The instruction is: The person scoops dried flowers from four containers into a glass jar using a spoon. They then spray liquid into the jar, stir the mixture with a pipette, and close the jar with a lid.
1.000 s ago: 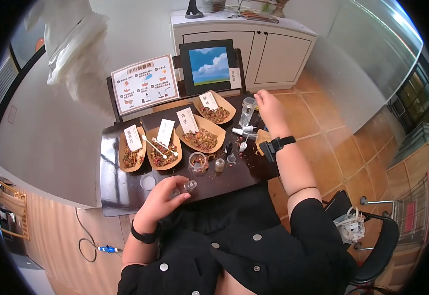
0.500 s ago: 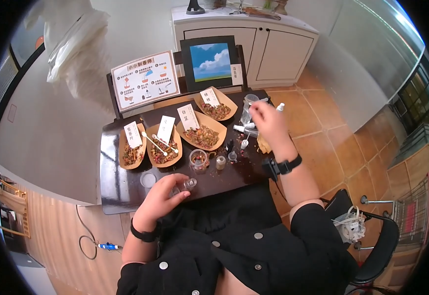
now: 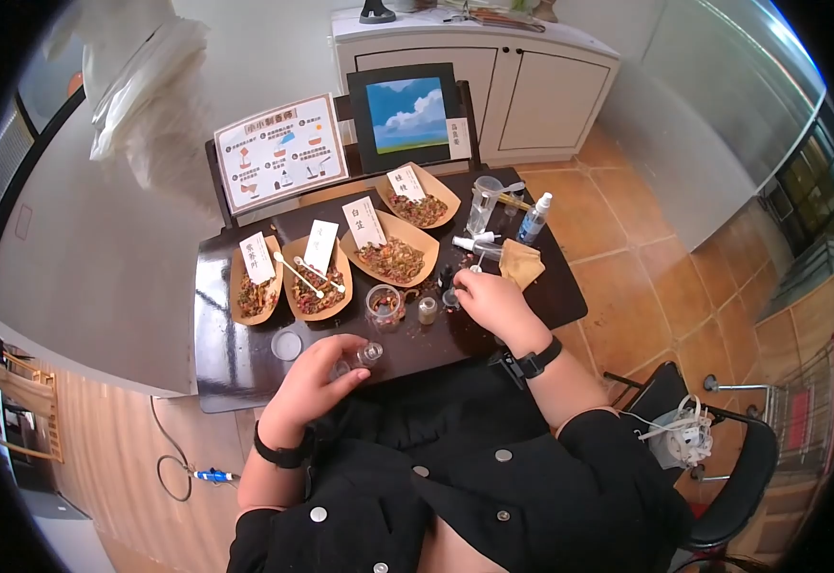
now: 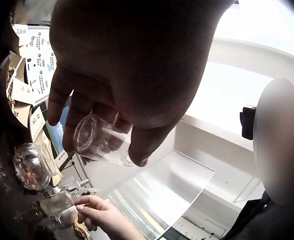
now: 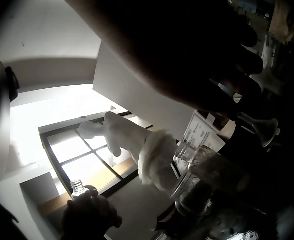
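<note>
My left hand (image 3: 324, 368) holds a small clear glass bottle (image 4: 104, 142) above the near table edge, its mouth pointing right in the head view. On the right, my right hand (image 3: 496, 307) is lowered to a cluster of small parts. Its fingertips are at a white cap (image 3: 475, 270) and right beside a small clear funnel (image 5: 262, 127); I cannot tell whether they pinch either. A dark little dropper top (image 3: 446, 278) lies behind the funnel. To the left stand a small filled glass bottle (image 3: 427, 310) and an open clear jar (image 3: 384, 305) of dried plant bits.
Several cardboard trays (image 3: 421, 260) of dried herbs with name cards line the table. Two white spoons (image 3: 320, 275) lie across one. A round lid (image 3: 286, 346) is at left. A clear cup (image 3: 483, 205), a spray bottle (image 3: 534, 218) and a tan cloth (image 3: 521, 263) stand back right.
My right hand has come back from beside the clear cup, down and left to the small parts near the funnel. The spray bottle is now in full view. My left hand keeps the bottle in place.
</note>
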`<state>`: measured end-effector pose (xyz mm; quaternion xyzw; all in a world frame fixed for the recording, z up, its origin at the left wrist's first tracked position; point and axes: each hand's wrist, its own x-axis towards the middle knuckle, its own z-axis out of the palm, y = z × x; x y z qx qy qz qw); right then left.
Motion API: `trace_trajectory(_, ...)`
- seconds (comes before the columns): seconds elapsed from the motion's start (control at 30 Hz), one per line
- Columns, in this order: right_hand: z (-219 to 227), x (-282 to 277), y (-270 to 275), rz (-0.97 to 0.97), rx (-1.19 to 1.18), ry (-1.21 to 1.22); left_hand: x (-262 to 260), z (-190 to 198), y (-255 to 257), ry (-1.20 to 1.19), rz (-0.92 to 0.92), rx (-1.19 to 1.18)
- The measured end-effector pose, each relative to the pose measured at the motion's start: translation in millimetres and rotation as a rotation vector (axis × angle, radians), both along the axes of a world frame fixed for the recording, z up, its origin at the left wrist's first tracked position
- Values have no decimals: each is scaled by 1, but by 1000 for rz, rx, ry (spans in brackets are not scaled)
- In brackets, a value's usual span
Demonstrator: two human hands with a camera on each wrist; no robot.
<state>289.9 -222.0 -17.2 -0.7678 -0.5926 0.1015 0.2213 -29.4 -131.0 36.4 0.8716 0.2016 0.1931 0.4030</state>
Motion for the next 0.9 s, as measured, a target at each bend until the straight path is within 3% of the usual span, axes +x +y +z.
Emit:
trace_trajectory(0.4,-28,-3,-6,76,0,56,4,-3,-1,-1,-2,-21)
trace_trajectory(0.6,-14,9,-2,-275,307,103,1,1,-1,15,3,-45)
trace_trajectory(0.8,-21,29,5,-388,267,238,2,-2,-1,-6,0,-33)
trace_trajectory(0.9,-17,29,8,-376,123,219,2,-2,-1,-10,-1,-35)
